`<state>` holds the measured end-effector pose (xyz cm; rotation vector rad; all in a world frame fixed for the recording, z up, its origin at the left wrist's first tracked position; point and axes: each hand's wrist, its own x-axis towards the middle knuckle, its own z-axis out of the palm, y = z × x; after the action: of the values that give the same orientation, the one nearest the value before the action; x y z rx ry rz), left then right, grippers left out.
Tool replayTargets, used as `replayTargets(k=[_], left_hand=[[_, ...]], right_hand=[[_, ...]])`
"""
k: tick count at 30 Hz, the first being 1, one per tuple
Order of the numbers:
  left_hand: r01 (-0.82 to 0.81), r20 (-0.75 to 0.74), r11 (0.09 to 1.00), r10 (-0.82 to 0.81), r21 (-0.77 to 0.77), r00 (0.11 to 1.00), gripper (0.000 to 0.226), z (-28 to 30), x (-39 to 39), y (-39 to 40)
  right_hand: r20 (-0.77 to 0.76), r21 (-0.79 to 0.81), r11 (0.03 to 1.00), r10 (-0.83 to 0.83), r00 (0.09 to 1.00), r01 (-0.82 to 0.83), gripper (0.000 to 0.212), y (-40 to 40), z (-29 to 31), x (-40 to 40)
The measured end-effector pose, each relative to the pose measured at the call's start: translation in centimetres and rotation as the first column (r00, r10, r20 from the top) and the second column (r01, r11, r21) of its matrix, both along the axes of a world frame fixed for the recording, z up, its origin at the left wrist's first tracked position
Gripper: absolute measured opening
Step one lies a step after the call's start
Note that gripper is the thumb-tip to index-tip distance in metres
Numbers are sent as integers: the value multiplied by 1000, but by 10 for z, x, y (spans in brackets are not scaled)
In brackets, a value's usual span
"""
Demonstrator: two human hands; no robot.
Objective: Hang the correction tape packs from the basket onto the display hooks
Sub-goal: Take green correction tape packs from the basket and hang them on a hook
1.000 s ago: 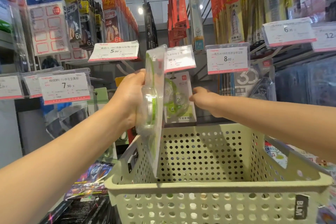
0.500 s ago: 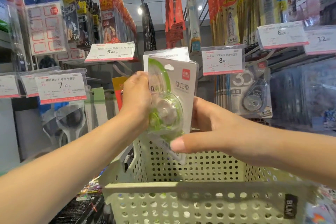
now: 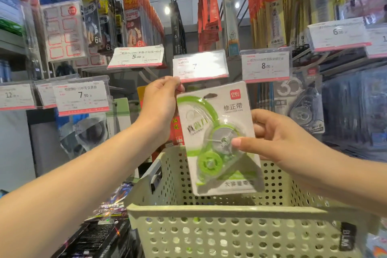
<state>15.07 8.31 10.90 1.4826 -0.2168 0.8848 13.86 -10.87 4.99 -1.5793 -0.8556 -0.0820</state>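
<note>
Two hands: right hand (image 3: 270,138) pinches the green-and-white carded correction tape pack (image 3: 217,138); left hand (image 3: 161,107) lifts the clear plastic price tag (image 3: 200,66). Line the pack's slot with the hook.

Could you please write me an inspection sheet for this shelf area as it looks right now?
Surface: no table; perforated basket in the foreground.
Job's things: green correction tape pack held upright above the basket, just below the price tag marked 7, not yet on a hook.
Clutter: dark packets lower left of the basket.
Hands: left hand pinches the pack's top left corner; right hand grips its right edge, thumb on the blister.
Cables: nothing seen.
Surroundings: hanging stationery packs and more price tags on hooks.
</note>
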Motion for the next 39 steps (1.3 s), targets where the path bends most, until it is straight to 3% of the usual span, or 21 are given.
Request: replayTargets(k=[7, 15, 25, 39], left_hand=[[-1, 11, 1000, 1, 18, 1000, 32, 11, -7, 1], [193, -25, 978, -196, -82, 980, 33, 26, -15, 1], [186, -55, 981, -189, -48, 980, 31, 22, -15, 6], [186, -73, 982, -187, -21, 980, 34, 15, -14, 7]], right_hand=[[-77, -70, 994, -87, 993, 82, 30, -7, 7, 22], [-150, 9, 996, -88, 985, 90, 26, 16, 20, 47], [-216, 165, 986, 0, 976, 37, 29, 34, 41, 73], [-240, 115, 990, -56, 969, 86, 33, 45, 38, 95]])
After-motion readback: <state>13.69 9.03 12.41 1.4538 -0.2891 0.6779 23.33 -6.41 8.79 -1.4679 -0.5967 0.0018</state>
